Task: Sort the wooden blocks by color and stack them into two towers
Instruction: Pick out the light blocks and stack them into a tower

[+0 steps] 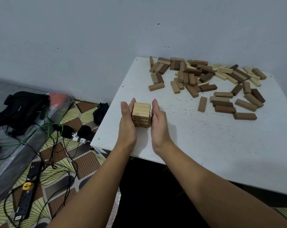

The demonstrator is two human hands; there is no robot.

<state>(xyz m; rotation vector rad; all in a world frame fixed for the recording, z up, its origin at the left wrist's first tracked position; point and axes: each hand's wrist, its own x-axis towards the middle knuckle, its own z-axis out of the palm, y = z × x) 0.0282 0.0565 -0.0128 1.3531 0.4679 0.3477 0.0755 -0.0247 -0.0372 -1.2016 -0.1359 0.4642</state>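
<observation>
A short tower of pale wooden blocks (141, 114) stands near the left edge of the white table (197, 137). My left hand (127, 124) lies flat against the tower's left side with straight fingers. My right hand (158, 122) stands upright with straight fingers along the tower's right side, touching it or a hair off. A loose heap of blocks (205, 79) in pale, mid-brown and dark brown lies across the far right of the table.
A grey wall runs behind the table. On the patterned floor to the left lie a black power strip (25, 199), tangled cables with a green one (40, 129), chargers and a black bag (22, 107). A small dark pouch (100, 112) sits by the table's left edge.
</observation>
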